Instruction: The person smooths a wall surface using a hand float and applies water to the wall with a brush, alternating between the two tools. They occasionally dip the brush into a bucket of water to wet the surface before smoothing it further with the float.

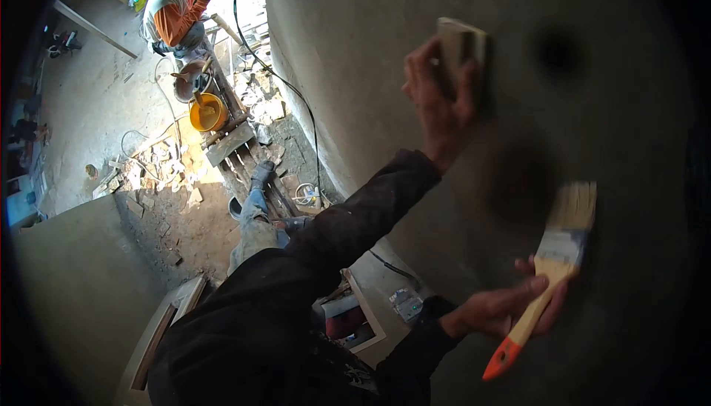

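My left hand (441, 102) is raised against the grey plastered wall (355, 72), its fingers wrapped around a pale rectangular block (452, 47). I cannot make out whether the block is a sponge or a sanding block. Lower down, my right hand (511, 306) grips a paintbrush (552, 258) by its wooden handle. The brush has an orange handle end, a metal ferrule and light bristles that point up along the wall. Dark, blurred patches show on the wall surface around both hands.
At upper left a person in orange sleeves (174, 21) is beside a plank platform (231, 145) with a yellow bucket (209, 113) and a dark bucket (191, 80). A black cable (292, 87) hangs along the wall. Rubble (159, 161) covers the ground; my boot (263, 174) is near the planks.
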Action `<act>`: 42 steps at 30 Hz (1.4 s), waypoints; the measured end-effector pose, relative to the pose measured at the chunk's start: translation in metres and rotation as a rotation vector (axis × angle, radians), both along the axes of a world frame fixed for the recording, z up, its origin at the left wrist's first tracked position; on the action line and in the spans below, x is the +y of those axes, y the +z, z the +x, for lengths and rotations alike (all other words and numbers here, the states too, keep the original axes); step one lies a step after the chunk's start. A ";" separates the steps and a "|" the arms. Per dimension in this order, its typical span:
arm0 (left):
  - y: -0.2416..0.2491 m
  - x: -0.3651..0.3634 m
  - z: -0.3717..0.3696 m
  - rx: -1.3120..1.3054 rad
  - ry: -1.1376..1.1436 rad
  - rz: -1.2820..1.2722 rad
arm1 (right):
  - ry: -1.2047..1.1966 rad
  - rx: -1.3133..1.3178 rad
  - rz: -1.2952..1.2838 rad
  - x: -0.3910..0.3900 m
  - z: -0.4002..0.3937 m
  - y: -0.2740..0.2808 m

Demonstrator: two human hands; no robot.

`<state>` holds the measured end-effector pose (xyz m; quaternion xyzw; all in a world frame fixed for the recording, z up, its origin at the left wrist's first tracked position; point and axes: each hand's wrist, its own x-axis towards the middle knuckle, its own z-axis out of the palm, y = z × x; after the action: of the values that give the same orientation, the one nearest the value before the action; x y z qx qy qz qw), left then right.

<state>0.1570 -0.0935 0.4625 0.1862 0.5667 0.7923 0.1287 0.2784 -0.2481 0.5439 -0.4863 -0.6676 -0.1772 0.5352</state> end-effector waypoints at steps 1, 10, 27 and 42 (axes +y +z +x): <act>0.024 -0.014 0.009 0.270 -0.011 0.008 | 0.022 0.092 0.019 -0.014 0.021 -0.006; 0.000 0.002 -0.005 0.172 0.046 0.040 | -0.181 0.426 -0.915 -0.178 0.082 -0.133; -0.057 -0.005 0.008 -0.345 -0.036 0.056 | -0.161 0.553 -1.003 -0.191 0.083 -0.146; -0.040 -0.013 -0.006 0.382 -0.039 0.023 | -0.050 0.559 -1.022 -0.183 0.082 -0.147</act>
<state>0.1513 -0.1062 0.4225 0.3458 0.5677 0.7464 0.0320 0.3599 -0.4308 0.3973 -0.7269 -0.4899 0.2900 0.3841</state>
